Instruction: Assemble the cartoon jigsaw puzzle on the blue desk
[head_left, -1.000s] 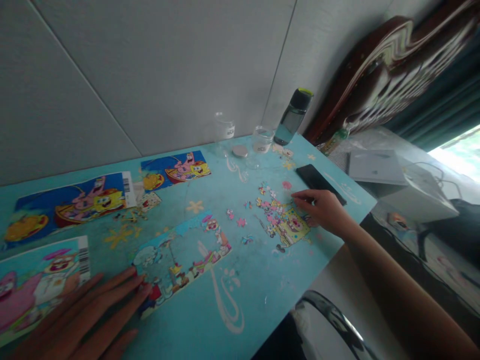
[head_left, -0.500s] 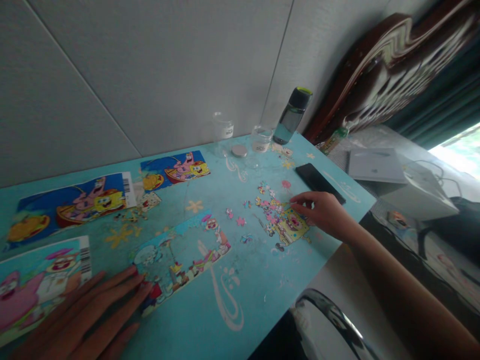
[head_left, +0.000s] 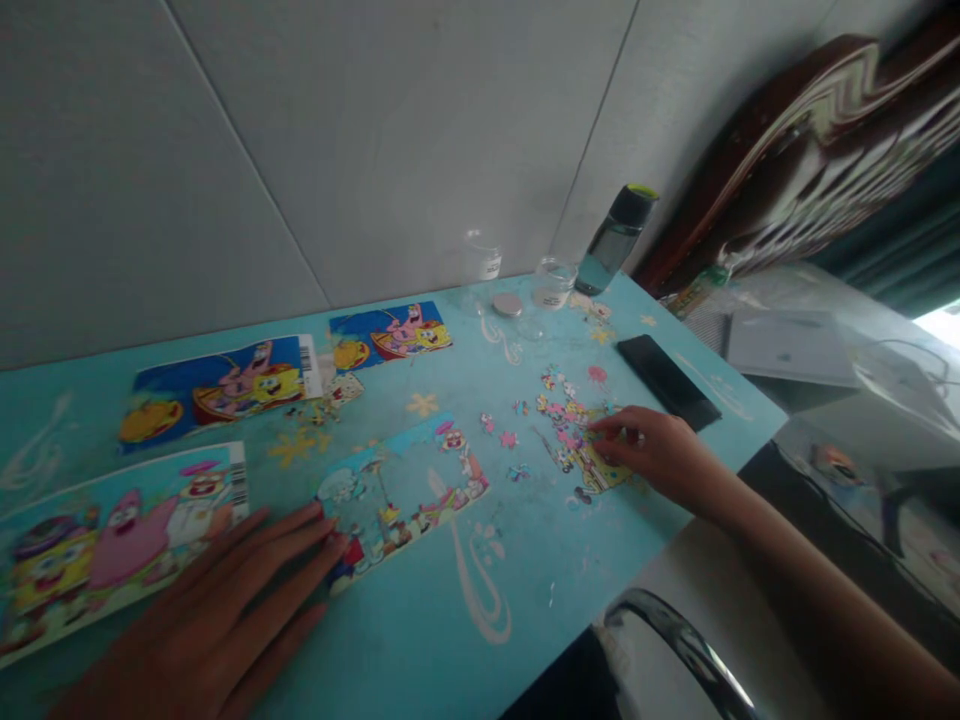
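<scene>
My left hand point(head_left: 217, 610) lies flat with fingers stretched out, its fingertips at the left edge of a partly assembled jigsaw puzzle point(head_left: 420, 520). That puzzle has its border joined and a gap in the middle. Over a pile of loose puzzle pieces point(head_left: 562, 420) to the right, my right hand point(head_left: 649, 445) has its thumb and fingers pinched together; whatever is between them is hidden. A few single pieces, such as a pink puzzle piece point(head_left: 508, 439), lie between the puzzle and the pile. Beside my left hand is a picture card point(head_left: 135, 540) with cartoon figures.
A blue picture card point(head_left: 217, 390) and a finished-looking blue puzzle point(head_left: 394, 335) lie near the wall. Farther back stand a clear jar point(head_left: 553, 285), another jar point(head_left: 484, 262), a round lid point(head_left: 508, 304) and a water bottle point(head_left: 615, 245). A black phone point(head_left: 667, 380) lies at right.
The view has swung left. My right hand has shifted left and nearer to me over the pile, covering more of the yellow printed figure. My left hand stays by the puzzle.
</scene>
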